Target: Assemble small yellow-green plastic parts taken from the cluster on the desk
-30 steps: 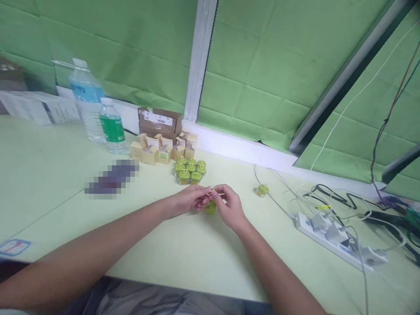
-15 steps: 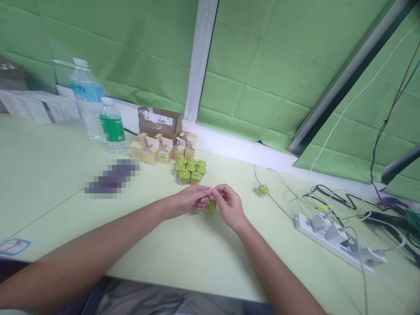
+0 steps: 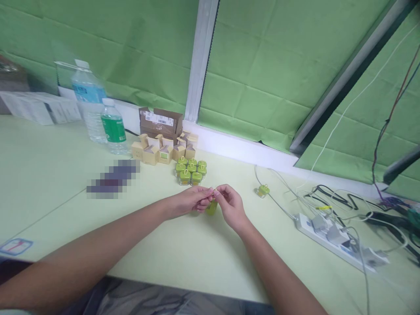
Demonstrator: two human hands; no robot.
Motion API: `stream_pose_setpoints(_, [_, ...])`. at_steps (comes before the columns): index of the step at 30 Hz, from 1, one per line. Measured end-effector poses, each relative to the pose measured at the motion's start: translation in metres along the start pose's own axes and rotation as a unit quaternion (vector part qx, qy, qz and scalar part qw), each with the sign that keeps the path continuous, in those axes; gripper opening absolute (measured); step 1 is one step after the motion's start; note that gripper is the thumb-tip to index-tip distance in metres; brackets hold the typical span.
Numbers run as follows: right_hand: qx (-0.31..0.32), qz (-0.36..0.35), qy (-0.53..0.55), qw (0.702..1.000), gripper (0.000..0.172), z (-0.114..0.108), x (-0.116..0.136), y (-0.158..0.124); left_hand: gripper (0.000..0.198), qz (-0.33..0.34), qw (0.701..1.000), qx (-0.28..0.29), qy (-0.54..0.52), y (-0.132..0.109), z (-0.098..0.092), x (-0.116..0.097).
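Over the middle of the table, my left hand and my right hand meet with their fingertips pinched together on a thin yellowish cord. Below the fingertips hangs a yellow-green piece, partly hidden by the fingers; whether it is a tag or a lid I cannot tell. Just beyond my left hand stands a tight group of several small clear jars with green lids, each with a pale cord loop on top. One more green-lidded jar stands apart, right of my right hand.
Several small open cardboard boxes stand behind the jars, before a brown carton. Two water bottles are at the left. A pixelated dark item lies nearer. At the right are a power strip with plugs and tangled cables.
Both hands stay pinched at nearly the same spot, with only slight finger movement. The whole view has shifted a few pixels; the jars and boxes have not moved on the table.
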State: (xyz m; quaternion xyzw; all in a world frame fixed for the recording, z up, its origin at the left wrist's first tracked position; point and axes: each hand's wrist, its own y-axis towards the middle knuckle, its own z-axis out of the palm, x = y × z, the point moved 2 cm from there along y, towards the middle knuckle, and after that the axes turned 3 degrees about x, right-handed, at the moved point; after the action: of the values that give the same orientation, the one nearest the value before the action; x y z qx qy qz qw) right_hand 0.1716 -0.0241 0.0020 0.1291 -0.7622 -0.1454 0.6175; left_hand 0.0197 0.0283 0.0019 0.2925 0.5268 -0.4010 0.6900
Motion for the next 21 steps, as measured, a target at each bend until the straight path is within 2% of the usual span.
stream_pose_setpoints(8, [0.013, 0.01, 0.075, 0.997, 0.031, 0.002, 0.009, 0.001, 0.046, -0.008, 0.999, 0.016, -0.05, 0.001, 0.0, 0.001])
stream_pose_setpoints(21, [0.018, 0.04, 0.114, 0.993, 0.033, 0.002, 0.013, 0.002, 0.045, -0.003, 0.997, 0.031, -0.075, 0.001, -0.001, 0.002])
